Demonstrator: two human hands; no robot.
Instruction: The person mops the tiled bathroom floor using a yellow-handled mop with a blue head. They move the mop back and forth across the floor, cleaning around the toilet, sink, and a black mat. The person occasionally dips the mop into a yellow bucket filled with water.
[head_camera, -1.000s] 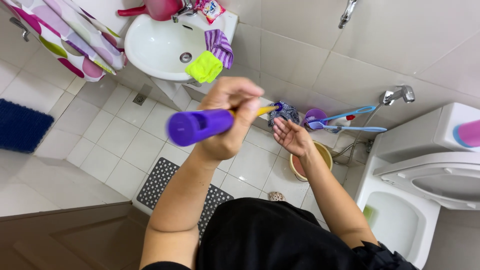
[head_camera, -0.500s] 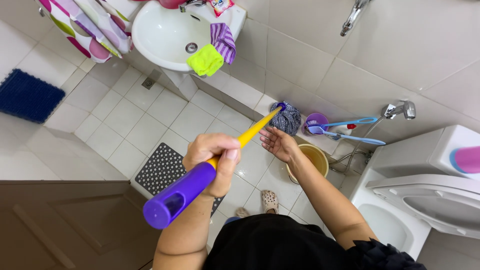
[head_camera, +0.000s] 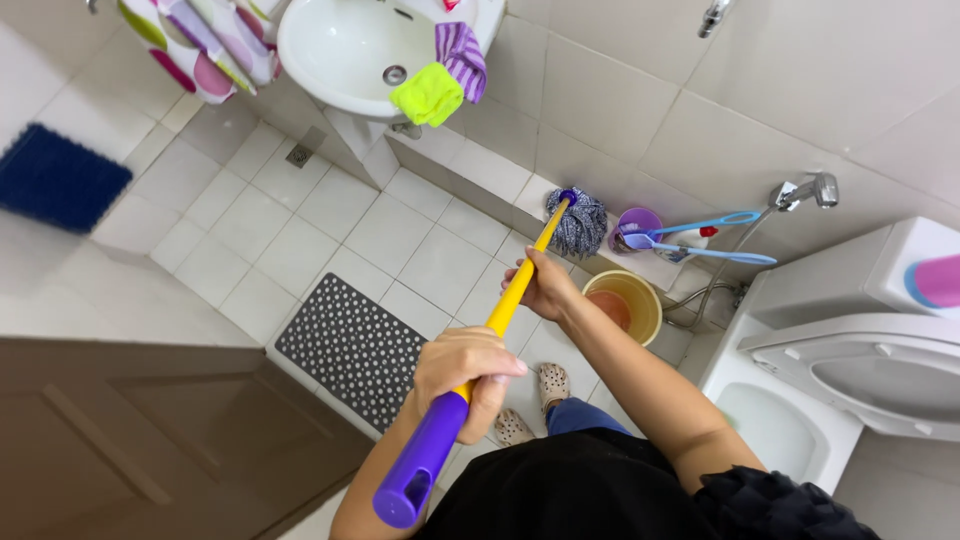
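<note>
mop head lowered to floor, both grips clamped on handle, yellow bucket just beside

Both hands grip a mop: left hand near the purple handle end, right hand higher on the yellow shaft, beside a yellow bucket.

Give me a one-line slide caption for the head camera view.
Both hands, left hand and right hand, grip a yellow-and-purple string mop beside a yellow plastic bucket.
</note>
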